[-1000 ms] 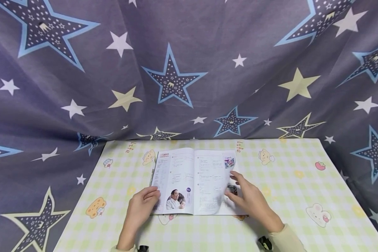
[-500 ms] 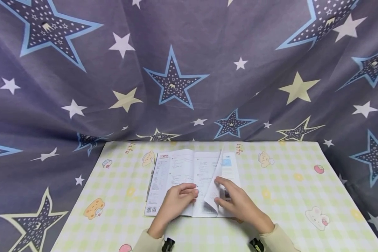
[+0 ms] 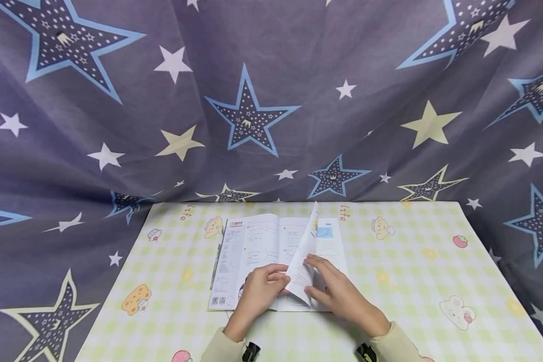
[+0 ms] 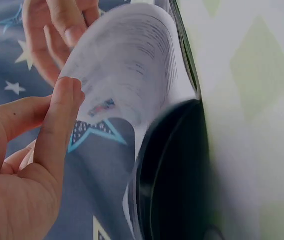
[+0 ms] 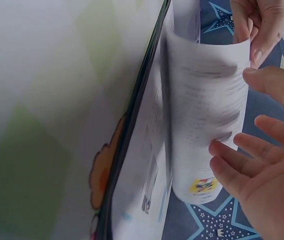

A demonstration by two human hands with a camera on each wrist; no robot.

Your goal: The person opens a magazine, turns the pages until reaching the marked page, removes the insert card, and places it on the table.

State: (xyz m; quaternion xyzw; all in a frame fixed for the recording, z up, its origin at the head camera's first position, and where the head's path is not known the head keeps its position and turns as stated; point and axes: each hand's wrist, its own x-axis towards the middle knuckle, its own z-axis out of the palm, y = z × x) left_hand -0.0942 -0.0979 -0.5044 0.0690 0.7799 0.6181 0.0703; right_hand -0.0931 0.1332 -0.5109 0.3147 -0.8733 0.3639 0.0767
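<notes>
An open magazine point(image 3: 262, 236) lies on the table with one page point(image 3: 303, 251) standing up and curving leftward. My left hand point(image 3: 260, 291) pinches the free edge of this page between thumb and fingers near its lower corner; the left wrist view shows the left hand point(image 4: 37, 145) at the page edge. On the page's other side is my right hand point(image 3: 341, 296). In the right wrist view the right hand's fingers point(image 5: 239, 162) are spread and fairly straight, with fingertips against the page point(image 5: 206, 100) and nothing gripped.
A green-checked cloth point(image 3: 412, 281) with cartoon prints covers the table. Behind and at the sides hangs a dark curtain point(image 3: 298, 60) with stars. A black wrist device point(image 3: 251, 351) is at the left cuff, another point(image 3: 365, 352) at the right.
The left hand has moved from the magazine's left edge to the middle and now pinches the page. The page has been lifted from the right and swung leftward; the right hand followed it slightly left.
</notes>
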